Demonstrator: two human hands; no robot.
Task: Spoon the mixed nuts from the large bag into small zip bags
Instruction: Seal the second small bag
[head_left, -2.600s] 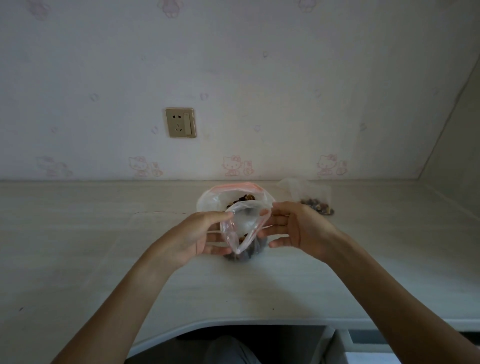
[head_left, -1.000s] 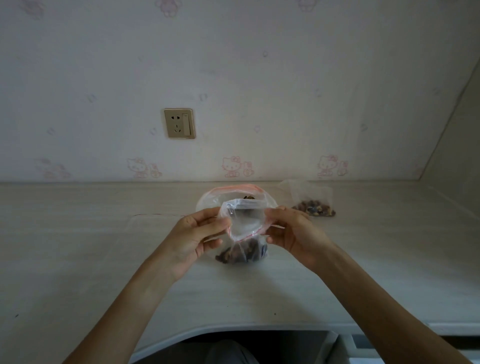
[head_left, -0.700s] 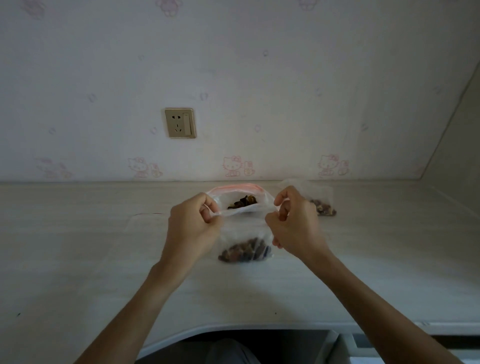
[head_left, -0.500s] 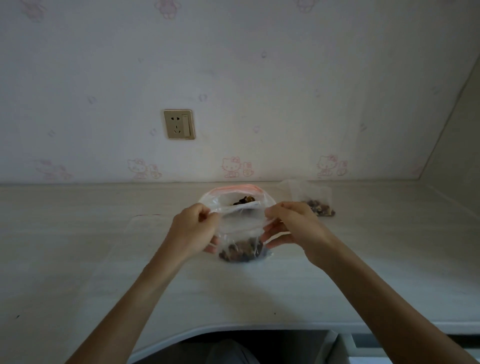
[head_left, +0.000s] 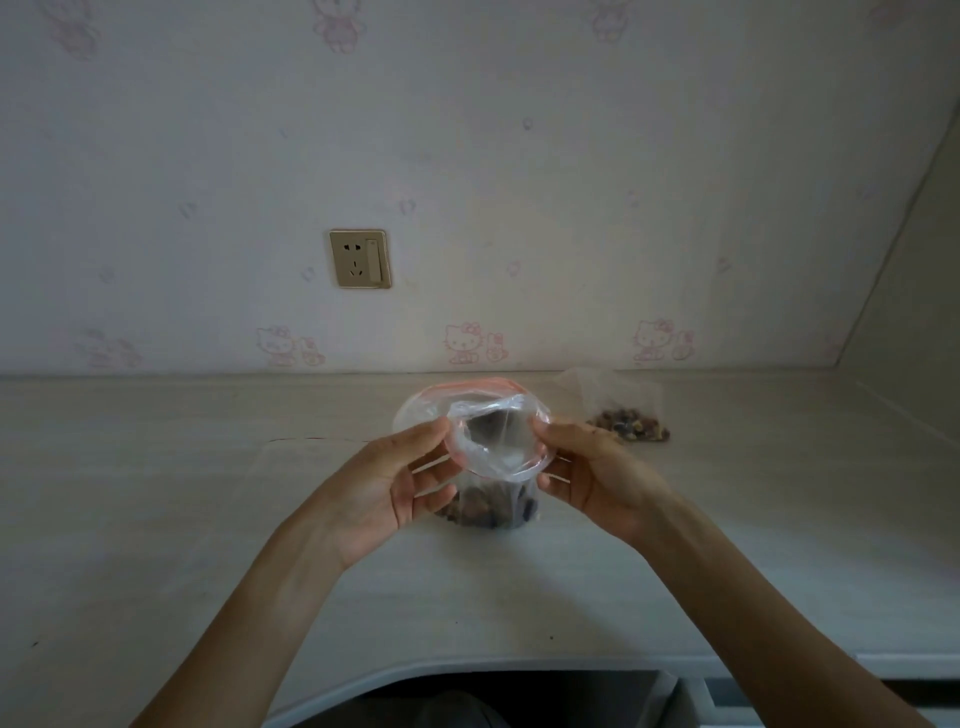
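The large bag (head_left: 415, 413) is mostly hidden behind the small zip bag (head_left: 493, 452), which holds nuts (head_left: 485, 512) at its bottom. The left hand (head_left: 387, 486) and right hand (head_left: 597, 473) pinch its open mouth above the desk (head_left: 156, 519). A second filled small bag (head_left: 626, 415) lies well right.

Pale room, pink cartoon cats, two clear bags edged in red.

The wallpaper (head_left: 519, 156) is off-white with faint pink cat figures along its lower edge; the socket plate (head_left: 360, 259) at centre left is dull gold. The desk top (head_left: 156, 493) is pale grey wood-grain. The small zip bag (head_left: 493, 447) at centre is clear with a red-orange rim, dark brown nuts (head_left: 483, 512) below; the filled bag (head_left: 623, 415) at right shows mottled brown.
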